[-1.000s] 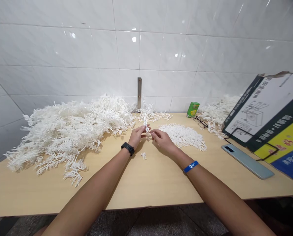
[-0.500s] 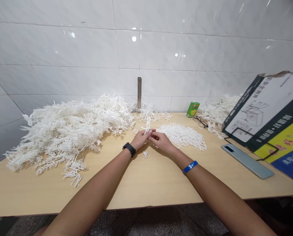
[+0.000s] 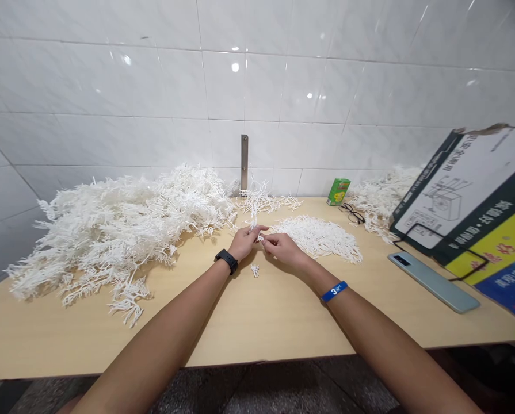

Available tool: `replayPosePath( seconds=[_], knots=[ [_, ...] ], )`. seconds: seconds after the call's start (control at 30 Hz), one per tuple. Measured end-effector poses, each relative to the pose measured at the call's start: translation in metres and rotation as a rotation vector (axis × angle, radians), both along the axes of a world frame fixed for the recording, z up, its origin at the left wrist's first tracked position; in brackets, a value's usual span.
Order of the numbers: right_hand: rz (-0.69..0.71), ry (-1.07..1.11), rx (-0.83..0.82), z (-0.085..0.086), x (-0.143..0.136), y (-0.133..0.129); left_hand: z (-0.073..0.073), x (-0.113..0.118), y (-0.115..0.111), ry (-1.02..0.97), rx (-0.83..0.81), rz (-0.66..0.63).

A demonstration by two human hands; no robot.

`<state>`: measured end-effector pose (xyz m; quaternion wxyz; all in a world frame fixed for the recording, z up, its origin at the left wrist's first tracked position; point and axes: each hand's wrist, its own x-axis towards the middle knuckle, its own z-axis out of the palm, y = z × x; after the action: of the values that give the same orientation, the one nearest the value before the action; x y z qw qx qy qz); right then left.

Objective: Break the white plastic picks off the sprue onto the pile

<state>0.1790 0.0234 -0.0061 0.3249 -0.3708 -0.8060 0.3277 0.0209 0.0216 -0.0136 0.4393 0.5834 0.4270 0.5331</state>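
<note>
White branched piece (image 3: pixel 254 216) stands up from the left hand (image 3: pixel 243 244), whose thumb and fingers are closed on it above the table (image 3: pixel 283 322). The right hand (image 3: pixel 283 249) is just beside, its fingertips drawn narrow at the lower end of the piece; whether they grip it, I cannot tell. Below the hands lies a small white cluster (image 3: pixel 255 270), and a flat heap of short white sticks (image 3: pixel 320 238) spreads beyond the right hand. A large white pile (image 3: pixel 132 218) fills the left side, while a looser white tangle (image 3: pixel 266 201) lies near the tiled wall (image 3: pixel 162 80), by an upright metal strip (image 3: pixel 244 164). Toward the right are a green box (image 3: pixel 338 192), dark-framed glasses (image 3: pixel 353 213), a phone (image 3: pixel 434 282) and a leaning printed carton (image 3: pixel 468 201). A black watch (image 3: pixel 227 261) circles the left wrist, a blue band (image 3: pixel 334 291) the right
</note>
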Motion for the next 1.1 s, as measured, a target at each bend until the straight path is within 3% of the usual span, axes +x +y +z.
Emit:
replayPosePath(
  seconds=[0.33, 0.4, 0.53, 0.67, 0.83, 0.93, 1.03, 1.1],
  knots=[
    [0.075, 0.148, -0.152, 0.002, -0.001, -0.008, 0.001, 0.005, -0.005, -0.109, -0.077, -0.019],
    [0.076, 0.134, -0.136, 0.001, -0.001, -0.009, 0.0, 0.004, -0.002, -0.176, -0.138, 0.008],
    [0.123, 0.044, -0.017, -0.001, -0.008, -0.013, 0.001, -0.009, 0.007, -0.367, -0.21, 0.211],
    [0.179, -0.016, 0.1, -0.003, -0.012, -0.011, 0.005, -0.017, 0.009, -0.468, -0.247, 0.187],
    [0.004, 0.107, 0.109, -0.002, -0.003, 0.0, 0.007, -0.009, 0.005, -0.432, -0.263, 0.121],
    [-0.034, 0.124, 0.135, -0.002, -0.003, 0.0, 0.008, -0.007, 0.004, -0.421, -0.268, 0.114],
    [-0.111, 0.249, 0.024, -0.002, -0.004, -0.001, 0.009, -0.01, 0.004, -0.429, -0.265, 0.133],
    [-0.291, 0.423, -0.093, -0.002, -0.001, 0.002, 0.009, -0.011, 0.004, -0.419, -0.256, 0.136]
  ],
)
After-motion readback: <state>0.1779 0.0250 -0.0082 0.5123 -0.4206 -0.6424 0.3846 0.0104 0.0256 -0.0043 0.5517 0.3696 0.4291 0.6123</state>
